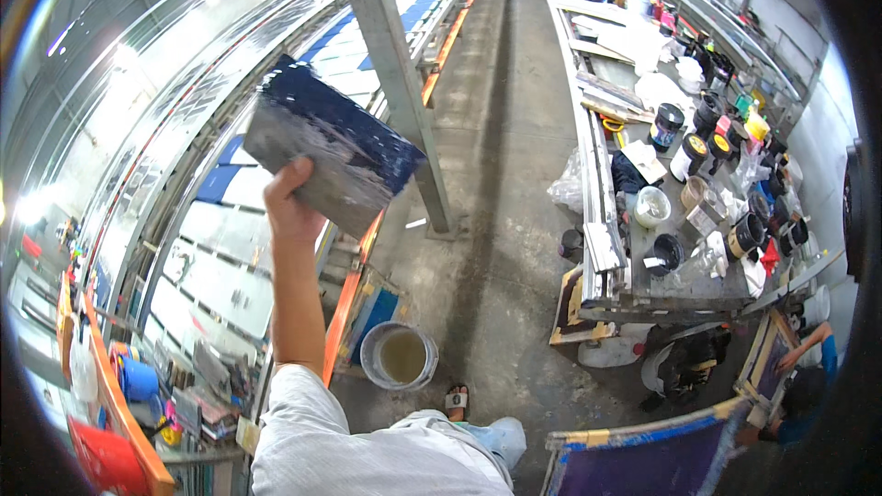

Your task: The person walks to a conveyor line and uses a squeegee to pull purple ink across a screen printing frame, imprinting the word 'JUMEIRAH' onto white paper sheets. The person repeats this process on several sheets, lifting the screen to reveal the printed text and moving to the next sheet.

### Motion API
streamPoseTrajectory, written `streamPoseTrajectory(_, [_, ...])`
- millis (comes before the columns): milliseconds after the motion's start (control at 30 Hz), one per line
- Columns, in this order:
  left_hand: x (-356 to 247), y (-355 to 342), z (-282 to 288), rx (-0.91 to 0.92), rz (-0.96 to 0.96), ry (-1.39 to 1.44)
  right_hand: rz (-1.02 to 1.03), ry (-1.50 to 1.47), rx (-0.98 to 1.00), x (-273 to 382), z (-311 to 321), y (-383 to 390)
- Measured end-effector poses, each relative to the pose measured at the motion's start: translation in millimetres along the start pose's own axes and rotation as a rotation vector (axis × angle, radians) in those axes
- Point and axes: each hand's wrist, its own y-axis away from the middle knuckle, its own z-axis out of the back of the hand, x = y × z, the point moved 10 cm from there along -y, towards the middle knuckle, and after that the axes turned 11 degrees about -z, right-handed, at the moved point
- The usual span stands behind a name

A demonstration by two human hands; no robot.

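Observation:
My left hand (290, 191) is raised at left of centre, closed on a flat rectangular grey plate (327, 142) smeared with dark blue paste along its upper part. The thumb lies over the plate's face, and the other fingers are mostly hidden behind it. A grey upright steel post (404, 129) stands just beyond the plate. Below, near my feet, a white bucket (371, 353) holds murky liquid. My right hand is out of view.
Long printing tables (197, 106) run along the left; a cluttered bench (634, 287) of tubs is on the right. A concrete aisle (487, 202) lies between. Framed screens (643, 464) stand lower right, where a co-worker's hand (785, 358) grips one. Orange rails and buckets fill the lower left.

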Motion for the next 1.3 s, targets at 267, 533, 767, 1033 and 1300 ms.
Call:
streamPoseTrajectory(267, [179, -122, -21, 0.164, 0.231, 0.408, 0.113, -0.175, -0.296, 98, -5, 52])
streamPoseTrajectory(533, [309, -257, -24, 0.135, 0.248, 0.481, 0.532, -0.513, -0.593, 207, 16, 41])
streamPoseTrajectory(767, [395, -351, 34, -0.039, 0.254, 0.344, 1.028, -0.417, -0.299, 579, -195, 251])
streamPoseTrajectory(1033, [531, -487, 137, -0.212, 0.113, 0.344, 0.581, -0.417, 0.033, 717, -463, 295])
streamPoseTrajectory(1300, [662, -633, 223, -0.37, 0.132, 0.564, 0.249, -0.568, 0.299, 851, -735, 368])
